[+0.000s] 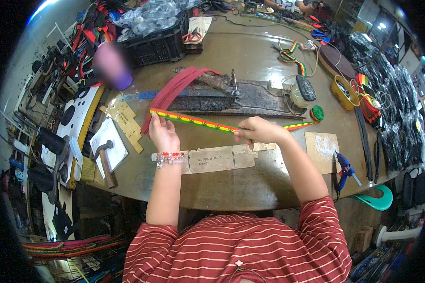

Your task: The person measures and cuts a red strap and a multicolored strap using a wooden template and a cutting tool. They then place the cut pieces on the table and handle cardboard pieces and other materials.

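A red, yellow and green ribbon [198, 121] with dark leaf shapes is stretched between my two hands above the table. My left hand [164, 136], with beaded bracelets at the wrist, holds its left end between the fingers. Farther along, my right hand [264, 130] pinches it. Beyond the right hand the ribbon runs on to a small coil [317, 112] on the table. Dark red straps [172, 89] lie in a bundle just behind the left hand, draped over a charred wooden block [203, 104]. Below the ribbon rests a long cardboard template [212, 159] with handwriting.
A hammer [106, 162] lies on white paper at the left. To the right are a blue glue gun [345, 170], a glue-marked board [322, 151] and a yellow bowl [344, 93]. A black crate [158, 46] of plastic bags and red-handled scissors [192, 36] stand at the back.
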A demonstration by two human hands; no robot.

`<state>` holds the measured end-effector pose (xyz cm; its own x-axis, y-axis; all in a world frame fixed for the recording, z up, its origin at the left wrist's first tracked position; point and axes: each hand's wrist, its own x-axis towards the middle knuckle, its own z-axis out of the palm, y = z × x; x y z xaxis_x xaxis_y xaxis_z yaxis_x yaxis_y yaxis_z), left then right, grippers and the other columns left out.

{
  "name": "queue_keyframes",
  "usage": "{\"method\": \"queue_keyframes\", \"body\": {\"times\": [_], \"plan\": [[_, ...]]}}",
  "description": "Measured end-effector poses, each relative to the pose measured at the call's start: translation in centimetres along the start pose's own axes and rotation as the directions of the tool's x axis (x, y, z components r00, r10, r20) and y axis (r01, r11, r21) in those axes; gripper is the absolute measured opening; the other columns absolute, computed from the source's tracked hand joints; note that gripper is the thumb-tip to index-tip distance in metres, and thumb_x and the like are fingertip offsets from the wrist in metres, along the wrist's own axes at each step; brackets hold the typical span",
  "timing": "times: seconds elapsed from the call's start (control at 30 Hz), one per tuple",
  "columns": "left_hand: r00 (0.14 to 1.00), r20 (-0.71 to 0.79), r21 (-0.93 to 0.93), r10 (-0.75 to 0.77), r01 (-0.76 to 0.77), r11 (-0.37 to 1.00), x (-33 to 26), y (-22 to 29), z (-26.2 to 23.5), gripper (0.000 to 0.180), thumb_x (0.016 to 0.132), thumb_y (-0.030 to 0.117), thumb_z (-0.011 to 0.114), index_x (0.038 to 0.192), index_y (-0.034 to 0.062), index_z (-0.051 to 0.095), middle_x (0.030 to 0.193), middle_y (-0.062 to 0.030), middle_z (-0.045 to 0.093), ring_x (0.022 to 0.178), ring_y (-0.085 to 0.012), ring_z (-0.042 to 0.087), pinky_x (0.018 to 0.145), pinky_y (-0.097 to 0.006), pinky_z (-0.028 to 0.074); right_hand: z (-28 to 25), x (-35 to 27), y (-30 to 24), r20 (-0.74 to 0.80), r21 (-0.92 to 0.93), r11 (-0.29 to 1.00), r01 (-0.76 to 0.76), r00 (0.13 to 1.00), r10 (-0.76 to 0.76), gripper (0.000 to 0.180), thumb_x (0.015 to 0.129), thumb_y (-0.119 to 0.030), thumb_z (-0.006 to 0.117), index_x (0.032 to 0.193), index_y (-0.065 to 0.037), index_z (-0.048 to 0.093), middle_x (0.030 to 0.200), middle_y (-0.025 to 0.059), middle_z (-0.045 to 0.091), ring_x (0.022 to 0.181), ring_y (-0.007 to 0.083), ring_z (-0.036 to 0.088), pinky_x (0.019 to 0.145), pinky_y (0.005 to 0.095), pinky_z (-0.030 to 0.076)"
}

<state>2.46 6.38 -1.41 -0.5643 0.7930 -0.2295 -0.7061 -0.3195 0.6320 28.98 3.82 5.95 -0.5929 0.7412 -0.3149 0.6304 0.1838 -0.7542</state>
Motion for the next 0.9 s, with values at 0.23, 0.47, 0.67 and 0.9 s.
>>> {"method": "queue_keyframes", "body": {"times": [0.23,0.47,0.67,0.9], "plan": [[0.774,0.056,0.453,0.630,-0.582,0.675,-0.7,0.4,-1.0,0.034,0.089,0.019,0.059,0.118,0.0033,0.049,0.116,-0.0069,0.052,0.109,-0.0191,0.048,0.093,-0.035,0.038,-0.3,1.2,0.3,0.187,-0.071,0.997,-0.002,0.982,0.016,0.032,0.093,-0.028,0.049,0.085,0.000,0.062,0.059,0.0051,0.058,0.055,0.0145,0.062,0.057,0.0302,0.048],[0.242,0.832,0.462,-0.499,-0.801,0.381,-4.1,-0.3,4.2,0.029,0.088,0.034,0.056,0.094,0.0059,0.060,0.098,-0.0096,0.060,0.097,-0.0237,0.057,0.095,-0.044,0.035,-3.6,3.0,-1.3,0.340,-0.062,0.998,0.028,0.940,-0.005,0.032,0.093,-0.027,0.049,0.083,0.001,0.062,0.064,0.0047,0.057,0.053,0.0160,0.062,0.052,0.0292,0.048],[0.128,0.870,0.416,-0.476,-0.706,0.572,-0.9,-2.2,9.6,0.025,0.090,0.026,0.056,0.086,0.0007,0.053,0.086,-0.0043,0.055,0.085,-0.0115,0.050,0.077,-0.027,0.041,-7.8,4.0,-1.4,0.225,0.021,0.999,-0.039,0.974,0.033,0.032,0.092,-0.026,0.052,0.082,0.002,0.062,0.060,0.0052,0.055,0.051,0.0139,0.058,0.048,0.0268,0.046],[0.354,0.788,0.499,-0.504,-0.847,0.185,4.1,-4.7,13.8,0.028,0.085,0.028,0.059,0.088,0.0003,0.061,0.080,-0.0156,0.064,0.075,-0.0253,0.061,0.068,-0.034,0.047,-11.4,6.1,2.6,-0.316,0.025,0.999,-0.046,0.947,0.051,0.029,0.084,-0.028,0.065,0.082,0.002,0.065,0.058,0.0013,0.053,0.049,0.0103,0.054,0.044,0.0238,0.042]]}}
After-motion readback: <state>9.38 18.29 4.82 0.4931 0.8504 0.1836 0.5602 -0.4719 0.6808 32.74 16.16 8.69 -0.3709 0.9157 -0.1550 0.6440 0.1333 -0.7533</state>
